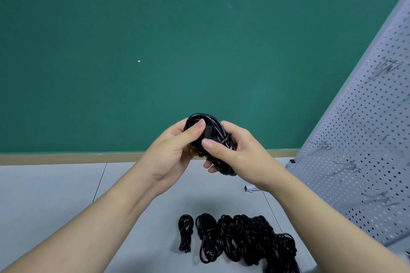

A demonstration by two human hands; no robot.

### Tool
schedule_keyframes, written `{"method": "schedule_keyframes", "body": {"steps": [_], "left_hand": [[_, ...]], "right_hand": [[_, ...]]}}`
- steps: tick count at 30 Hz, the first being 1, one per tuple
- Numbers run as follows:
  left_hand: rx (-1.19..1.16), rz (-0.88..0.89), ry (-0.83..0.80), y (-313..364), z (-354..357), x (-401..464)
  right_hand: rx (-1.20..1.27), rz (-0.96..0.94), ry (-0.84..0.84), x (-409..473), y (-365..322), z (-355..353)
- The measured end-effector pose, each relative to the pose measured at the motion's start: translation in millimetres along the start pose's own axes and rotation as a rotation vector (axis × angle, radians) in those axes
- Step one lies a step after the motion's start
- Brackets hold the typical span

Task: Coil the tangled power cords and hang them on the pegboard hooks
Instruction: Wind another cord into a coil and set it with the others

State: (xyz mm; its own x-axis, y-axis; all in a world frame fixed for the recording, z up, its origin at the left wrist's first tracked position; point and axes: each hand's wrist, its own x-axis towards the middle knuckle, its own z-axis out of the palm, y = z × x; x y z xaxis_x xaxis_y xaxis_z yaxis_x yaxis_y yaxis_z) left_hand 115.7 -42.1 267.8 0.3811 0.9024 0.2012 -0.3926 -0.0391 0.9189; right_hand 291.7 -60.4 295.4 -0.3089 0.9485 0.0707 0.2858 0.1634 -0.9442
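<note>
Much of the black cord coil point(214, 131) I hold is hidden: my palms and fingers cover its left and right sides, so only the top loops, a stretch of the middle and a bit of the lower edge show. A thicker black piece sits under my thumbs, perhaps a plug, but I cannot tell for certain. How many turns the coil has, I cannot count.

My left hand point(175, 150) grips the coil from the left, fingers curled behind it and out of sight, thumb pressed flat on its front near the top. My right hand point(237, 150) grips it from the right, thumb laid across the front lower down, the fingertips just peeking out beneath the coil. Both hands are closed tight round the bundle, which hangs in the air in front of the green wall point(155, 40), above the grey floor point(44, 195).

Down below, between my forearms, a small coiled cord point(186, 234) lies apart on the floor, and just to its right a pile of cords point(246, 240) spreads out; the pile's loops overlap so much that I cannot separate one cord from another, and its lower right part is cut off by the picture's edge and my right arm.

At the right the white pegboard point(366, 139) leans into view, cut off by the frame. Its metal hooks point(387, 67) are blurred, thin grey shapes whose form is hard to read.
</note>
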Motion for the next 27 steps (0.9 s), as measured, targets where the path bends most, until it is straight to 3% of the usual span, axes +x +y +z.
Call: {"method": "schedule_keyframes", "body": {"steps": [8,17,27], "left_hand": [[0.002,-0.024,-0.003,6.7,-1.5,-3.7],[0.038,-0.019,0.129,7.6,-3.8,-5.9],[0.228,0.049,0.071,10.4,-14.8,-9.4]], "right_hand": [[-0.056,-0.007,0.029,0.1,-3.4,6.3],[-0.150,-0.016,0.079,2.2,-3.7,16.0],[-0.144,-0.022,0.102,-2.1,-6.0,18.0]]}}
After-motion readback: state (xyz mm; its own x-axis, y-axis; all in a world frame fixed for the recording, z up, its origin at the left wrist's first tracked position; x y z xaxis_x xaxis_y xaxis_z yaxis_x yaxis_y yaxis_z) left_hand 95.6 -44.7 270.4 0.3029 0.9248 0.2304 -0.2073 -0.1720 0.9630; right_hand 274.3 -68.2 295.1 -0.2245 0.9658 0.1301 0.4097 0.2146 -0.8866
